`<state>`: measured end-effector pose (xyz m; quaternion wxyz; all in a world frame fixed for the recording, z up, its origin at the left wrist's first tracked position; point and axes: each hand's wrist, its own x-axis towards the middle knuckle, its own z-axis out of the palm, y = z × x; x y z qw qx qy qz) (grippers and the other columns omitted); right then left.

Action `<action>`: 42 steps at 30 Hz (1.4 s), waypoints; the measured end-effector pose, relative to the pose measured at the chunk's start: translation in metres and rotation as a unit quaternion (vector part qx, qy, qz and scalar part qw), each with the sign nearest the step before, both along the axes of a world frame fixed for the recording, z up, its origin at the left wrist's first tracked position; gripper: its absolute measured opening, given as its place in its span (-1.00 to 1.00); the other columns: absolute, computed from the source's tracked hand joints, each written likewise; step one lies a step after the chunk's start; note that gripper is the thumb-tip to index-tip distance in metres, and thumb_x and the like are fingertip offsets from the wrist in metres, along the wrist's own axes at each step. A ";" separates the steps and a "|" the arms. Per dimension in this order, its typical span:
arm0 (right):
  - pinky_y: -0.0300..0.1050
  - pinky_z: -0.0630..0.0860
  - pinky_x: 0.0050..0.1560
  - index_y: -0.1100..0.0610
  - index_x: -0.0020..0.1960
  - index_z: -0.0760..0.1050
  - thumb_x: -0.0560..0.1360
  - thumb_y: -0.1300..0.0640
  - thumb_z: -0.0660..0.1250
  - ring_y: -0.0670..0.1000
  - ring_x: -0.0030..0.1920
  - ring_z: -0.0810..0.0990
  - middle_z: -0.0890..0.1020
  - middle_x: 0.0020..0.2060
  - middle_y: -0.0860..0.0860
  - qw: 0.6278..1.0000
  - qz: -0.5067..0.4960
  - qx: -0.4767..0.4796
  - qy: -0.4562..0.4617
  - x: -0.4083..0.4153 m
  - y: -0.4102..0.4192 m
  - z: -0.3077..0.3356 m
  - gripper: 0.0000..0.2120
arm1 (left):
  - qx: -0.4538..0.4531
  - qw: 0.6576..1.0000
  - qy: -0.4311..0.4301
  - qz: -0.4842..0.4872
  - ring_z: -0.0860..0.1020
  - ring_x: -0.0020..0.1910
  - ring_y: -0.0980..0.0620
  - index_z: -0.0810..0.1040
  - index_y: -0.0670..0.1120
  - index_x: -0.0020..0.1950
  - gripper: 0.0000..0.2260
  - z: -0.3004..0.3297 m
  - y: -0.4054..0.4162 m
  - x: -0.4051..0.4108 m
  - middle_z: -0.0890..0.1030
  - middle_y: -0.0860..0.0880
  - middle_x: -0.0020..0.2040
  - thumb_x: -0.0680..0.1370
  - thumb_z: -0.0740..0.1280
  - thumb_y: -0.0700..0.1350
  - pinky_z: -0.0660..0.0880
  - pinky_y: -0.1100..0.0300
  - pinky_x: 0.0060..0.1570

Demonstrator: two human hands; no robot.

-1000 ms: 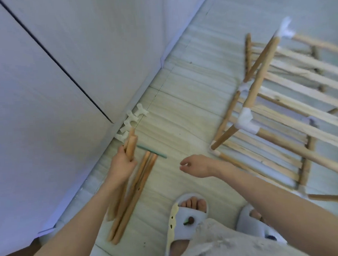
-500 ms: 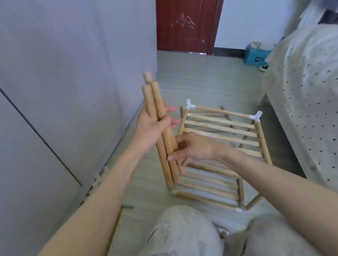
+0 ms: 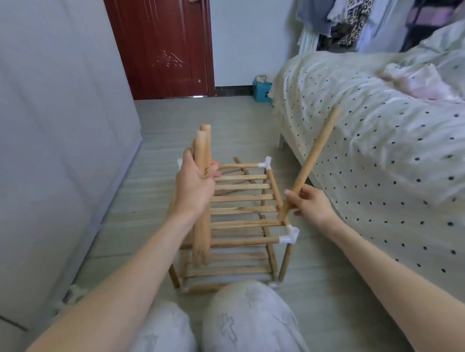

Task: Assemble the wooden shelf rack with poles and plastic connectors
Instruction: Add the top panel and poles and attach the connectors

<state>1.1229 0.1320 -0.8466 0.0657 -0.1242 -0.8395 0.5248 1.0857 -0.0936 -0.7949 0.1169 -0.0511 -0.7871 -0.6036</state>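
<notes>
My right hand (image 3: 309, 206) pinches one pole (image 3: 310, 164) over the corner connector (image 3: 290, 235); left hand (image 3: 195, 187) grips spare poles (image 3: 204, 196). Tilted, it may miss the socket.

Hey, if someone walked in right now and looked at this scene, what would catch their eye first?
Probably the half-built wooden shelf rack standing on the floor in the middle, with white plastic connectors at its corners. The right hand holds a single pole slanted over the near right corner, while the left hand grips a bundle of spare poles upright over the rack's left side. A polka-dot bedspread fills the right.
</notes>
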 end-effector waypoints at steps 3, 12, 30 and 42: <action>-0.13 0.59 -0.12 0.18 -0.02 0.49 0.55 0.06 0.28 0.05 -0.14 0.64 0.63 -0.19 0.07 0.999 -0.041 0.020 -0.003 0.008 0.022 -0.018 -0.83 | -0.030 0.999 -0.005 -0.035 0.60 -0.06 0.14 0.35 -0.02 0.13 -0.79 -0.013 0.011 0.013 0.59 0.10 -0.07 0.55 0.31 -0.17 0.52 0.01 0.10; -0.14 0.60 -0.03 0.13 -0.06 0.50 0.54 0.11 0.30 -0.07 -0.17 0.63 0.63 -0.20 0.00 0.999 -0.030 0.025 -0.007 0.009 0.033 -0.052 -0.92 | -0.079 0.996 -0.021 -0.044 0.59 -0.01 0.08 0.37 -0.10 0.17 -0.80 -0.016 0.007 0.016 0.60 0.04 -0.01 0.57 0.27 -0.18 0.49 -0.03 0.16; -0.44 0.38 -0.23 0.08 -0.08 0.50 0.53 0.13 0.32 -0.19 -0.20 0.55 0.62 -0.22 -0.06 0.978 0.100 0.168 -0.075 -0.007 0.038 -0.059 -0.97 | -0.069 0.996 -0.029 -0.055 0.63 -0.11 0.18 0.35 0.15 -0.03 -0.82 -0.033 -0.004 0.002 0.61 0.10 -0.05 0.56 0.29 -0.12 0.51 -0.08 0.12; -0.22 0.50 0.00 0.07 -0.07 0.47 0.54 0.11 0.29 -0.14 -0.20 0.57 0.60 -0.21 -0.05 0.983 0.072 0.160 -0.054 0.001 0.031 -0.067 -0.95 | -0.048 0.995 -0.037 -0.073 0.63 -0.12 0.17 0.38 0.03 0.14 -0.80 -0.033 0.004 0.004 0.62 0.10 -0.02 0.56 0.29 -0.15 0.52 -0.06 0.13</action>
